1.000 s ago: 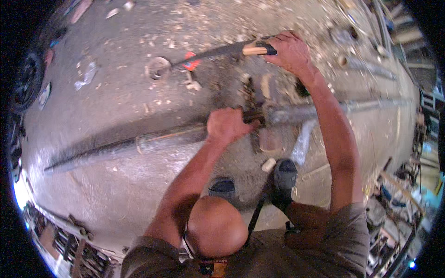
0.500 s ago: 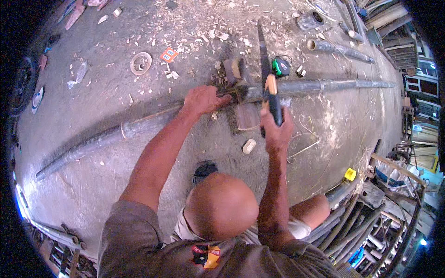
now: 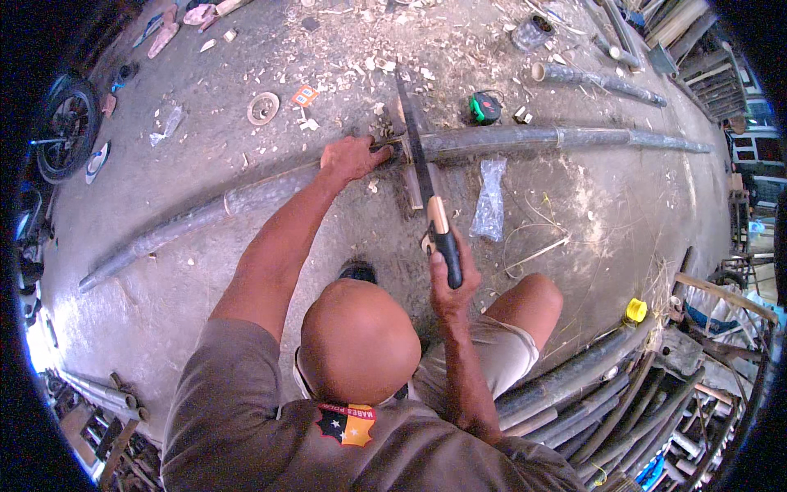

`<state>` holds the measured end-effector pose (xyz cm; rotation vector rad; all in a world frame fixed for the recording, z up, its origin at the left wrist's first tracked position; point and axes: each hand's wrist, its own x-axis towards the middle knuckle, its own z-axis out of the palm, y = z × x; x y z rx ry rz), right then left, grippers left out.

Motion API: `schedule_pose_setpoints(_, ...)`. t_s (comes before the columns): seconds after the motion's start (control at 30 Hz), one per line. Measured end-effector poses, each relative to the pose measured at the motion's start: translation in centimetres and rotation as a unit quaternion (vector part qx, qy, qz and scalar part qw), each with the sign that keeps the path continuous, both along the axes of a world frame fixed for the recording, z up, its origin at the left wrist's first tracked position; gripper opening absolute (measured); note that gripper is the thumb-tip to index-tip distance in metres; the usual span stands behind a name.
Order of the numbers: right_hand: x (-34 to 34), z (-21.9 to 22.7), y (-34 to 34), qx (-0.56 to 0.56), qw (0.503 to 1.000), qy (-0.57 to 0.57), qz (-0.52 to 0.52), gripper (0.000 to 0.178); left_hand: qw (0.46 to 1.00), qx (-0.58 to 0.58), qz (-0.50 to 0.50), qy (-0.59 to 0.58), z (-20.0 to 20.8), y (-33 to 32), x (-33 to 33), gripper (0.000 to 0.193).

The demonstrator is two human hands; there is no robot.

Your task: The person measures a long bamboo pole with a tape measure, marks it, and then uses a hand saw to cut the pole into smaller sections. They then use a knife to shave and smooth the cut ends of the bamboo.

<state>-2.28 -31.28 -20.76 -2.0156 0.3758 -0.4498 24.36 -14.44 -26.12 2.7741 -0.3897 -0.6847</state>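
A long, dark grey bamboo pole (image 3: 500, 139) lies across the floor in front of me, its middle over a wooden block (image 3: 412, 190). My left hand (image 3: 348, 158) grips the pole just left of the block. In my right hand (image 3: 456, 283) is a handsaw (image 3: 417, 152), held by its black and tan handle. The blade crosses the pole above the block, close to the right of my left hand, its tip pointing away. Whether the teeth have cut into the bamboo cannot be made out.
Beyond the pole lie a green and black tape measure (image 3: 484, 107), a tape roll (image 3: 263, 108) and scattered wood chips. A clear plastic wrapper (image 3: 489, 199) is right of the saw. Shorter bamboo (image 3: 598, 82) lies far right; stacked poles (image 3: 574, 385) are near right, a motorcycle wheel (image 3: 68, 129) far left.
My right hand has drawn the saw back toward me and to the left, bringing the blade across the pole. The plastic wrapper now shows fully. My left hand stays on the pole.
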Motion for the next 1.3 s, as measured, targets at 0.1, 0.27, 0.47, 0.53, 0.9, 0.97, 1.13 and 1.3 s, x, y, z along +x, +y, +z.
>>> schedule_pose_setpoints(0.1, -1.0, 0.7, 0.7, 0.046, 0.996, 0.081, 0.010, 0.058, 1.000, 0.012, -0.005, -0.002, 0.3, -0.4, -0.1, 0.068)
schedule_pose_setpoints(0.27, -2.9, 0.6, 0.2, 0.006, 0.996, 0.065, 0.059, 0.056, 0.999, 0.027, -0.017, 0.010, -0.5, -0.3, 0.2, 0.063)
schedule_pose_setpoints(0.47, -4.8, 2.7, -0.3, 0.001, 0.992, 0.083, 0.093, 0.058, 1.000, 0.006, -0.013, -0.016, -0.8, 0.3, 0.2, 0.060)
schedule_pose_setpoints(0.53, -2.0, 2.5, -0.2, 0.016, 0.987, 0.130, 0.091, 0.057, 1.000, -0.005, -0.010, -0.021, -0.5, 0.4, -0.2, 0.059)
schedule_pose_setpoints(0.9, -3.7, 2.2, 0.5, 0.009, 0.993, 0.073, 0.097, 0.057, 1.000, -0.001, -0.009, -0.002, -0.9, 0.5, 0.3, 0.060)
schedule_pose_setpoints(0.97, -1.3, 0.8, 0.6, -0.019, 0.994, 0.052, 0.098, 0.055, 1.000, -0.004, -0.021, -0.019, -0.9, 0.6, 0.4, 0.062)
schedule_pose_setpoints(1.13, 7.7, 1.2, 1.4, 0.045, 0.988, 0.121, 0.083, 0.049, 0.990, -0.023, -0.125, -0.060, -1.5, 0.8, 0.1, 0.064)
schedule_pose_setpoints(1.3, -5.6, 2.8, 0.4, -0.005, 0.990, 0.104, 0.096, 0.054, 0.994, 0.021, -0.087, -0.057, -2.1, 1.7, -0.2, 0.067)
